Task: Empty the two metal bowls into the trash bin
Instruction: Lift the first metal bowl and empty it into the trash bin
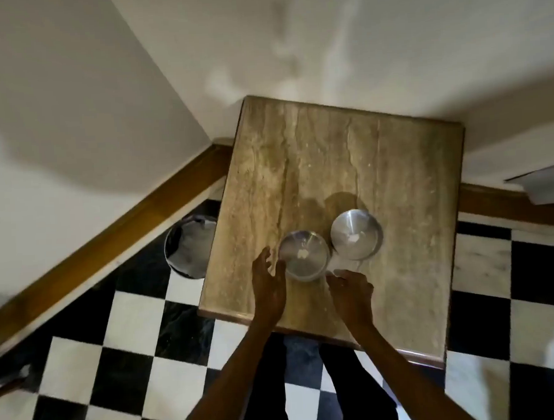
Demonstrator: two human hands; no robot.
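Note:
Two metal bowls stand side by side on a small stone-topped table point(396, 178). The left bowl point(305, 256) and the right bowl point(356, 234) each hold a small pale scrap. My left hand point(268, 284) is open, its fingers at the left rim of the left bowl. My right hand point(350, 291) hovers just below and right of that bowl, fingers loosely curled and holding nothing. The trash bin point(189, 246), round with a pale liner, stands on the floor at the table's left edge, partly hidden under the tabletop.
The table sits in a corner against white walls with a wooden skirting board point(126, 237). The floor is black-and-white checked tile point(135, 355). My legs in dark trousers point(310, 384) stand at the table's near edge. A pale object point(544, 186) juts in at the right.

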